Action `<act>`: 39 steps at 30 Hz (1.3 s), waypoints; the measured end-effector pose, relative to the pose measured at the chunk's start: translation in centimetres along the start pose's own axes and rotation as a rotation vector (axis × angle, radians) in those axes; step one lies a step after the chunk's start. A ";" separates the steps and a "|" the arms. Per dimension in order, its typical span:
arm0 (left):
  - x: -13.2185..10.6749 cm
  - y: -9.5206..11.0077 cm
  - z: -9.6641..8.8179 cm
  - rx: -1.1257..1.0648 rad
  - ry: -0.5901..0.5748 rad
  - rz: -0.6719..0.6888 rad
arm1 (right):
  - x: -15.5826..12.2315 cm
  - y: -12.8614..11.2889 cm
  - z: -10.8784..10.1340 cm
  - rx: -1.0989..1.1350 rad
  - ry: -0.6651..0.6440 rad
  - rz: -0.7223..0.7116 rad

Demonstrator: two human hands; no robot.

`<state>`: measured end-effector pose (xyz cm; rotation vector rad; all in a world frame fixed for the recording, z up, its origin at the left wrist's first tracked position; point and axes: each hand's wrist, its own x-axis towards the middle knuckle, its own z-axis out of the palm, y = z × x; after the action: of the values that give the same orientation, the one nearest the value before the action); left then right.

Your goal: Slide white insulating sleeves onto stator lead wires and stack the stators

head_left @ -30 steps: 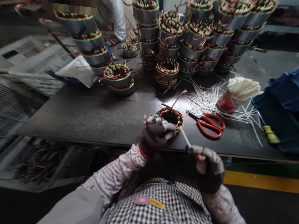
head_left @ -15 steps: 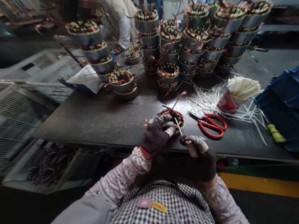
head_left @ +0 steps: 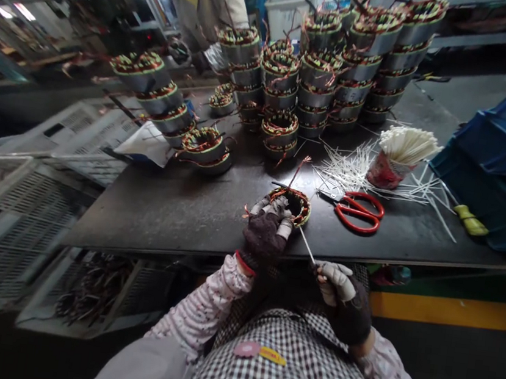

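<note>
A copper-wound motor stator (head_left: 307, 207) lies near the front edge of the table, a bundle of wire ends sticking up behind it. My left hand (head_left: 269, 228), in a dark glove with pale fingertips, is closed over its left side. In my right hand (head_left: 340, 289), gloved alike, the fingers are pinched on a thin pale rod (head_left: 307, 246). The rod slants up to the stator's near rim; whether its tip touches is hard to tell. Red-handled scissors (head_left: 358, 211) rest to the right of the stator.
Stacked stators (head_left: 315, 92) stand at the back, with a leaning stack (head_left: 160, 101) at left. A red cup (head_left: 383, 171) holds white sticks, with loose ones (head_left: 343, 167) around it. Blue bins (head_left: 483, 150) and a yellow handle (head_left: 470, 220) are at right. White crates (head_left: 11, 203) sit left. A person stands behind.
My right hand has moved down and slightly right, drawing the rod back toward me from inside the stator. The left hand stays on the stator. The view has shifted slightly.
</note>
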<state>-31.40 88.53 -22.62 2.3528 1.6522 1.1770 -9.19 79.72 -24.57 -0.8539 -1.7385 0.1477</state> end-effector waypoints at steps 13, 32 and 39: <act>1.0 1.6 -0.6 -0.456 -0.026 -0.298 | 7.6 2.1 2.4 0.566 -0.115 0.706; 1.3 1.4 -1.8 -0.429 -0.115 -0.164 | 9.8 2.4 2.3 -0.057 -0.216 0.043; 1.1 0.9 -1.2 -0.288 -0.036 0.013 | 10.3 0.5 1.6 0.396 -0.194 0.360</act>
<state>-31.21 88.57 -20.79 2.1950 1.3531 1.2691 -11.38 86.80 -17.29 -0.8672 -1.6387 0.8100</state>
